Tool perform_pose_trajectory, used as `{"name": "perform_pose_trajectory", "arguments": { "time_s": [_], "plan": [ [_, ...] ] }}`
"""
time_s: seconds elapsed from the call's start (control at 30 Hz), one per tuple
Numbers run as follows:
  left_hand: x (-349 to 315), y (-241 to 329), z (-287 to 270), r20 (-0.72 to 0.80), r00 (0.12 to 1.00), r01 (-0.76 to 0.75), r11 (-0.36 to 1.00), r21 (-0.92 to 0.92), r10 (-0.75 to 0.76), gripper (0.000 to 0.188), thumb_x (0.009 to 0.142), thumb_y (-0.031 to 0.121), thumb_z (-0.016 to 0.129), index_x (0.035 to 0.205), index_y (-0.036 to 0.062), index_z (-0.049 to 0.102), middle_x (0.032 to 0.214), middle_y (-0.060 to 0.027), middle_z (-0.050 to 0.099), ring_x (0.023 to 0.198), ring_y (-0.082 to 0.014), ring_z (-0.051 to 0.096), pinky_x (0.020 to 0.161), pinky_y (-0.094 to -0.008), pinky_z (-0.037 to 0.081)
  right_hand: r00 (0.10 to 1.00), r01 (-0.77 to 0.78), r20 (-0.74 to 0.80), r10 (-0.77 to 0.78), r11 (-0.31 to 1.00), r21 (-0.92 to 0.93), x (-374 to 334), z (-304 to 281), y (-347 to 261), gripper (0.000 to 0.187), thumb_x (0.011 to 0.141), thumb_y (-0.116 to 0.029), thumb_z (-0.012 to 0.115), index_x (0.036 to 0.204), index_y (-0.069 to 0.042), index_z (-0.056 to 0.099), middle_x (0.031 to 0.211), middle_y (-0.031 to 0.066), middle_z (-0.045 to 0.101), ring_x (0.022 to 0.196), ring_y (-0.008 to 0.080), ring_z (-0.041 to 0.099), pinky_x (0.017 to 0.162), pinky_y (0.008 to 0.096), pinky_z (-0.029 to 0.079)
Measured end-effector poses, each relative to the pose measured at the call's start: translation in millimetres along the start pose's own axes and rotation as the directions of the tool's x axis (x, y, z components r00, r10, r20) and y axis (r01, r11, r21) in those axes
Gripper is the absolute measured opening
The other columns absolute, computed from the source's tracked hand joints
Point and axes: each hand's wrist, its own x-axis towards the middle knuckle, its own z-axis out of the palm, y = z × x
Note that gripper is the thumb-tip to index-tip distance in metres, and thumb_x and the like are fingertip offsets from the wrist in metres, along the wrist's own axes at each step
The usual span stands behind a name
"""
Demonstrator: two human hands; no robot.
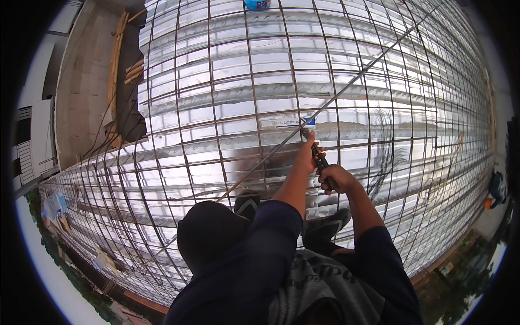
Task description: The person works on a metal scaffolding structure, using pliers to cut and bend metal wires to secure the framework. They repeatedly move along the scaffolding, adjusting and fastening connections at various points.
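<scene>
A dark-handled hand tool that looks like pliers point(319, 160) points away from me, its head close to a crossing of the steel bar mesh point(294, 70). My right hand point(337, 179) is wrapped round the handle end. Farther forward, my left hand point(314, 153) is closed about the front part of the tool, its thumb stretched toward the head. What the jaws touch is too small to make out. A long grey rod point(357, 74) runs diagonally over the mesh, passing just beyond the tool's head. Beneath lies shiny ribbed metal decking point(233, 65).
Loose thin wires point(383, 149) lie on the mesh to the right. A blue container point(257, 4) stands at the far edge. At the left the decking ends beside a lower area with wooden poles point(115, 81). My shoes point(326, 227) are on the mesh.
</scene>
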Motion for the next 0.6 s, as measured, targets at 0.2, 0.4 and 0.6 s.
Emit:
{"name": "perform_pose_trajectory", "arguments": {
  "time_s": [0.2,0.4,0.6],
  "plan": [
    [1,1,-14,0.22,0.975,0.014,0.999,0.043,-0.023,0.037,0.088,0.036,0.065,0.102,0.0039,0.054,0.086,-0.011,0.061,0.084,-0.0234,0.062,0.072,-0.0421,0.052,0.958,-0.05,0.281,-0.054,0.936,0.349,-6,10,10,0.037,0.088,-0.029,0.055,0.106,0.003,0.056,0.086,0.0163,0.065,0.07,0.0293,0.066,0.052,0.0365,0.056],
    [45,-13,-18,-0.189,0.954,0.031,0.551,0.834,0.233,0.029,0.083,0.019,0.057,0.105,-0.0016,0.057,0.096,-0.02,0.067,0.092,-0.0358,0.066,0.076,-0.043,0.052,0.989,0.085,-0.087,-0.123,0.932,-0.353,-2,11,15,0.054,0.08,-0.034,0.069,0.113,0.004,0.052,0.085,0.0115,0.063,0.07,0.0221,0.065,0.054,0.0328,0.056],
    [20,-3,-6,-0.228,0.921,0.055,0.473,0.879,0.316,0.05,0.08,0.031,0.066,0.114,-0.0024,0.053,0.093,-0.0229,0.065,0.082,-0.0322,0.065,0.064,-0.0404,0.054,0.989,0.144,0.005,-0.149,0.962,0.234,9,24,35,0.038,0.089,-0.026,0.058,0.113,0.002,0.051,0.087,0.0124,0.064,0.066,0.0222,0.064,0.049,0.0314,0.053]
  ]
}}
